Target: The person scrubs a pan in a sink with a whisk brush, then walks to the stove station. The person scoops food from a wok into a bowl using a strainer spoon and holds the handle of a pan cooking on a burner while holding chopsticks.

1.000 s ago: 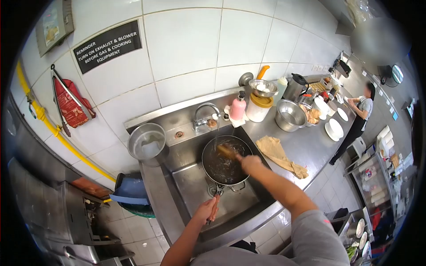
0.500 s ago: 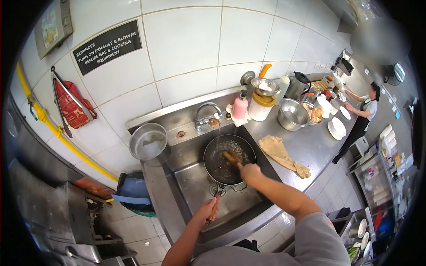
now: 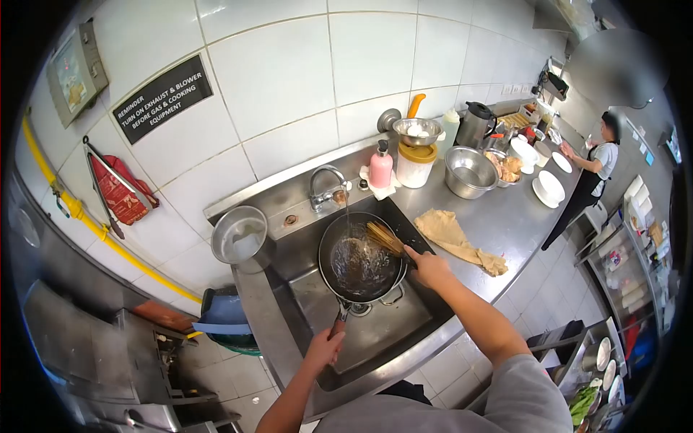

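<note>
A dark frying pan with water in it is held over the steel sink, under the running faucet. My left hand is closed around the pan's handle, at the near side of the sink. In my right hand is a brush of thin bamboo-like sticks, gripped by its near end. Its bristle end lies over the pan's upper right rim and inner wall. Bubbly water covers the pan's bottom. Right of the sink, a tan cloth lies crumpled on the counter.
A metal pot stands on the sink's left ledge. Behind the sink are a pink pump bottle and a yellow-lidded tub. Steel bowls and white plates line the counter rightward. A co-worker stands at its far end.
The brush has moved from the pan's middle to its upper right edge, my right hand shifting right. The pan has moved slightly left in view. The camera view has shifted a little.
</note>
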Action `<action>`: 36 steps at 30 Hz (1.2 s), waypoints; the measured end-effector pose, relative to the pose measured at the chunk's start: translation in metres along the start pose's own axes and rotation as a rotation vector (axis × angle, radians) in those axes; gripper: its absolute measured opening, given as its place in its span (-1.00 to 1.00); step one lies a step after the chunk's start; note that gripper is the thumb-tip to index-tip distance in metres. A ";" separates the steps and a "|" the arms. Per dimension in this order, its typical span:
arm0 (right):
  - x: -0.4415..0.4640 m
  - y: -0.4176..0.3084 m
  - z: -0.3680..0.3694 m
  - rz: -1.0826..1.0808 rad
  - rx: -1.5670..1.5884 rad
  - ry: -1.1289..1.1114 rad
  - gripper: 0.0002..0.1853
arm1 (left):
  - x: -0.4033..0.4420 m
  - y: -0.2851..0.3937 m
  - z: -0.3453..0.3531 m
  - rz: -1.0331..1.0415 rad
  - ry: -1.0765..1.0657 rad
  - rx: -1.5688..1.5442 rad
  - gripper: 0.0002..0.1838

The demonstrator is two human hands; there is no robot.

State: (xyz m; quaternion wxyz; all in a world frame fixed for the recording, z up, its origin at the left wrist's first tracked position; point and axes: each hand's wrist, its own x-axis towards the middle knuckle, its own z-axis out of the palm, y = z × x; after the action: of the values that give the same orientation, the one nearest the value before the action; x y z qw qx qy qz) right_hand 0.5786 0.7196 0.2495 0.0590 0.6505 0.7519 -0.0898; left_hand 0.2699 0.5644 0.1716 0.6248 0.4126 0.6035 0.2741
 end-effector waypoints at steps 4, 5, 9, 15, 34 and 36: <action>-0.048 -0.002 -0.005 -0.018 0.107 -0.102 -0.25 | -0.042 0.007 -0.026 0.101 0.122 0.312 -0.64; -0.055 -0.003 -0.001 -0.024 0.117 -0.103 -0.25 | -0.048 0.002 -0.033 0.096 0.129 0.320 -0.64; -0.085 0.008 0.033 -0.285 0.459 -0.354 -0.23 | -0.075 -0.015 -0.061 0.549 0.394 0.798 -0.56; -0.111 0.036 0.016 -0.382 0.577 -0.518 -0.26 | -0.118 -0.015 -0.096 0.484 0.483 1.123 -0.51; -0.127 0.091 0.042 0.122 0.951 0.087 -0.25 | -0.013 -0.011 0.025 0.076 0.029 -0.021 -0.56; -0.128 0.090 0.041 0.120 0.949 0.092 -0.25 | -0.005 -0.016 0.031 0.044 0.008 -0.098 -0.60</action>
State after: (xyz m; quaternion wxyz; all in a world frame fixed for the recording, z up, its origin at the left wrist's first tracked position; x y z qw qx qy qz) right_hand 0.6849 0.5990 0.2304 -0.2726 0.6513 0.5908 -0.3904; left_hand 0.2973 0.5464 0.1583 0.6356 0.3935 0.5828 0.3187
